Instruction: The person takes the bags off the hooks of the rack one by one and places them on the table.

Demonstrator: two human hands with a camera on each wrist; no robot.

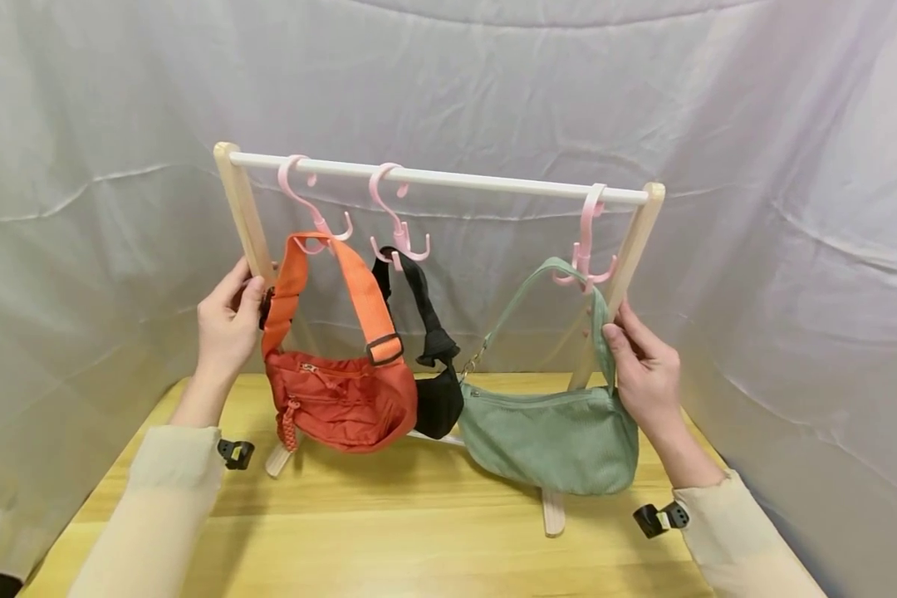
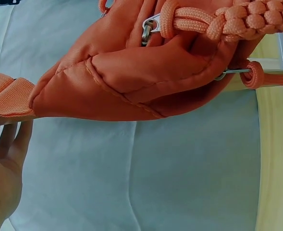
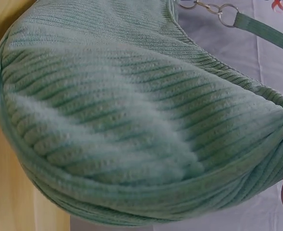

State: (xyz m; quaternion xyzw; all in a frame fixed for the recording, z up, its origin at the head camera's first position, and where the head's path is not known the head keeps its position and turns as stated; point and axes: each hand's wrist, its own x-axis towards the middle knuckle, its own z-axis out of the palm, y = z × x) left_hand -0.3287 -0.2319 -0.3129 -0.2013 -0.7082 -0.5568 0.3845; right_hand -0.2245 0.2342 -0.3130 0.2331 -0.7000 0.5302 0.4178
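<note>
A small wooden rack with a white top bar (image 1: 486,183) stands on the table. My left hand (image 1: 224,324) grips its left post (image 1: 241,208) beside the orange strap. On the other side, my right hand (image 1: 649,374) holds the right post (image 1: 634,245), thumb in front, next to the green strap. From a pink hook (image 1: 317,218) hangs a red-orange bag (image 1: 344,407), which fills much of the left wrist view. A black bag (image 1: 438,403) hangs from the middle pink hook (image 1: 399,237), partly hidden. The green corduroy bag (image 3: 107,115) hangs from the right pink hook (image 1: 585,237).
The rack's wooden feet (image 1: 553,513) rest on a light wood-grain table (image 1: 389,540). A pale grey cloth (image 1: 456,83) hangs behind and along both sides. A low white bar (image 1: 437,438) shows partly behind the bags.
</note>
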